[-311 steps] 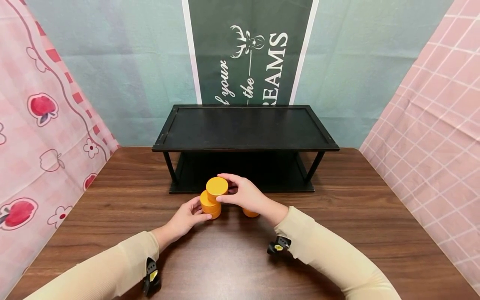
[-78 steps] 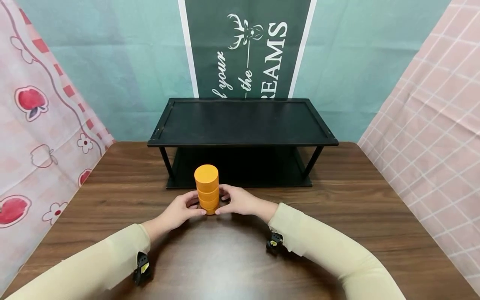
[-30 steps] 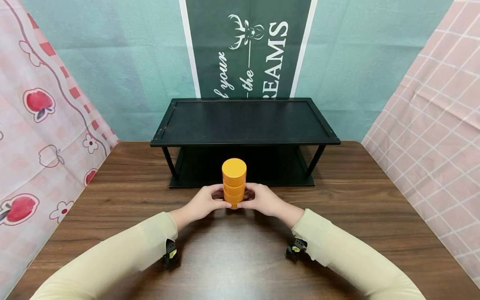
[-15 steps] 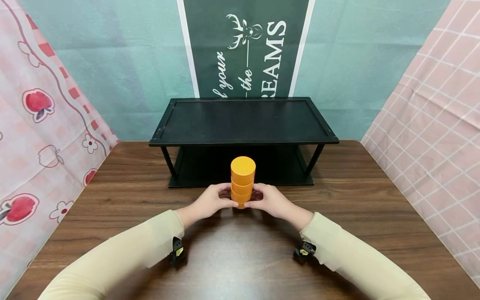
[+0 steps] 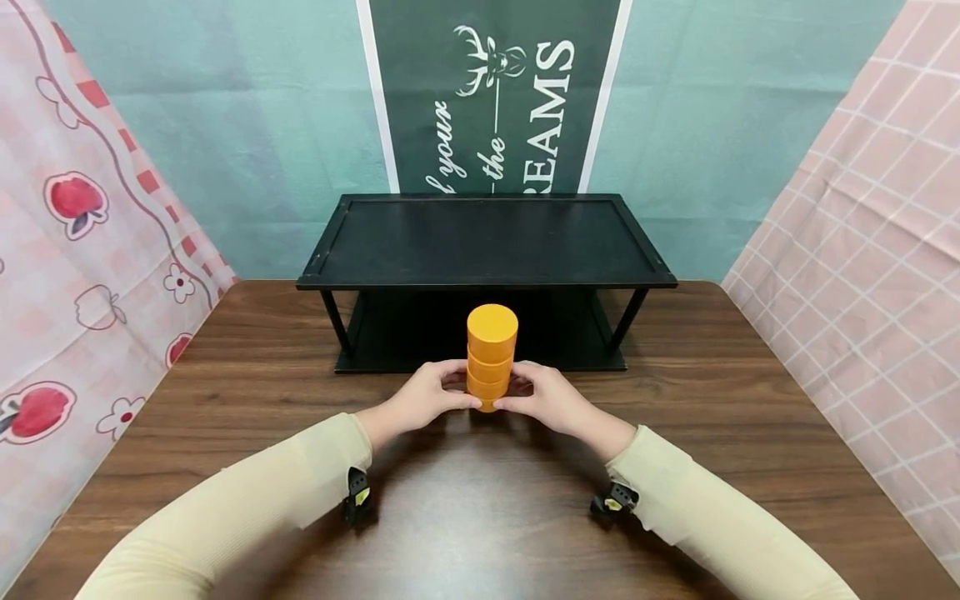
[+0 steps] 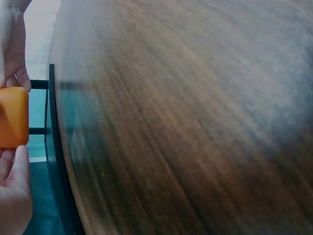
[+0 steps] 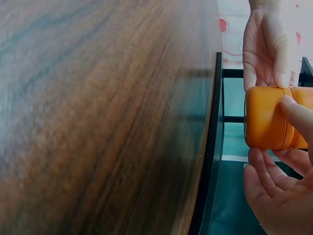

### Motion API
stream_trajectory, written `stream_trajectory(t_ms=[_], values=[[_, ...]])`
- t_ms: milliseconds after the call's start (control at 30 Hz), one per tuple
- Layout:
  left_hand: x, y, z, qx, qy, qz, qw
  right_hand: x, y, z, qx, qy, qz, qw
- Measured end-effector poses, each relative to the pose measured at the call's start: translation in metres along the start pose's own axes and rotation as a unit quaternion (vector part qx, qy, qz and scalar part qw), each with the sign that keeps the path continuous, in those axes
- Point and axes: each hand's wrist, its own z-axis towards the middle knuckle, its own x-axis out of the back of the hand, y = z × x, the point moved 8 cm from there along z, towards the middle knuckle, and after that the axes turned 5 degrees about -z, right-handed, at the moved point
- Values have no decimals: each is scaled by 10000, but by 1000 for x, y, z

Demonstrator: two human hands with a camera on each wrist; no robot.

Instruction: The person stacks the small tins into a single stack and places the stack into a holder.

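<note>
Several round orange tins are stacked in an upright column (image 5: pixel 491 350) in front of the black shelf. My left hand (image 5: pixel 431 396) grips the lower part of the stack from the left, and my right hand (image 5: pixel 551 400) grips it from the right, thumbs toward me. In the right wrist view, a gap shows between the stack's lowest tin (image 7: pixel 264 120) and the table, with the far left hand (image 7: pixel 266 46) and the near right hand (image 7: pixel 281 196) on either side. Only the bottom tin (image 6: pixel 13 117) shows in the left wrist view. Curled fingers behind the stack are partly hidden.
A black two-tier shelf (image 5: pixel 487 242) stands at the back of the brown wooden table (image 5: pixel 480 517). Its lower board lies behind the stack. Cloths hang behind and at both sides. A black strap device (image 5: pixel 357 496) is worn on each forearm.
Earlier the right hand set a tin on the pile at the left, with another tin nearby. Since then both hands have carried the full stack right to mid-shelf and raised it slightly.
</note>
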Motion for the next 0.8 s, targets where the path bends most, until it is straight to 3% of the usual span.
stream_trajectory(t_ms=[800], values=[[13,51,14,-571,83,124,9983,42,-28,4,292,382,-102,9988]])
